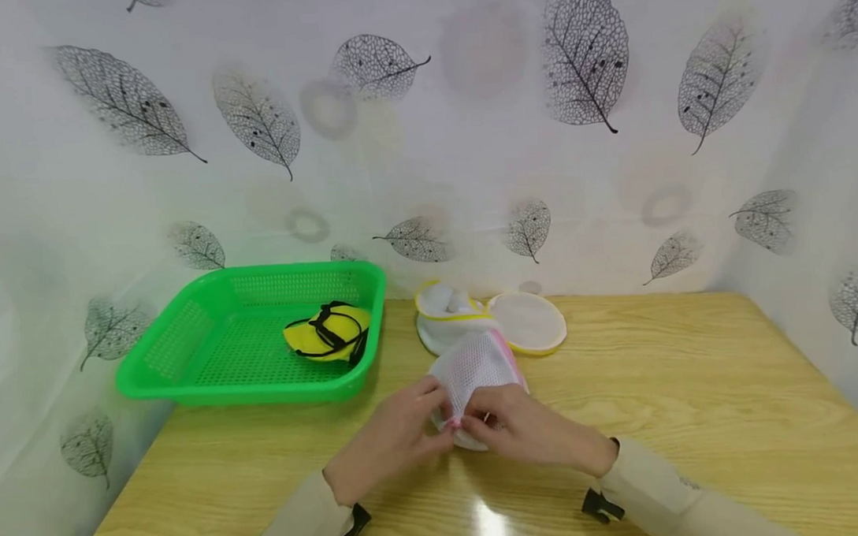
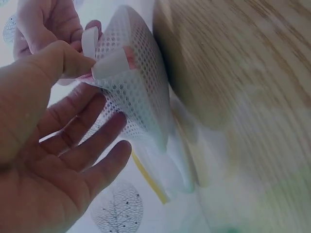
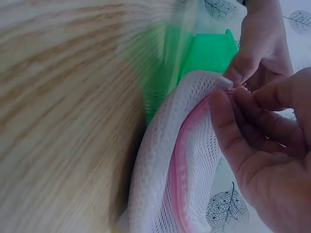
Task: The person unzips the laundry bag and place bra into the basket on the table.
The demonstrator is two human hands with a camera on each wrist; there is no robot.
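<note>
A white mesh laundry bag (image 1: 475, 369) with a pink zipper (image 3: 181, 170) stands tilted over the table, between both hands. My left hand (image 1: 395, 436) pinches the bag at the zipper's end with thumb and index finger, by a white fabric tab (image 2: 111, 65). In the left wrist view its other fingers spread beside the mesh. My right hand (image 1: 530, 428) pinches the zipper end close beside the left fingertips. The small part between the right fingertips is hidden by them.
Behind the bag lie white bags with yellow trim, one partly folded (image 1: 445, 330) and one round and flat (image 1: 529, 321). At left stands a green plastic basket (image 1: 213, 392) containing a yellow item with black straps (image 1: 339, 328). A leaf-print curtain (image 1: 425, 165) hangs behind the wooden table (image 1: 688, 385).
</note>
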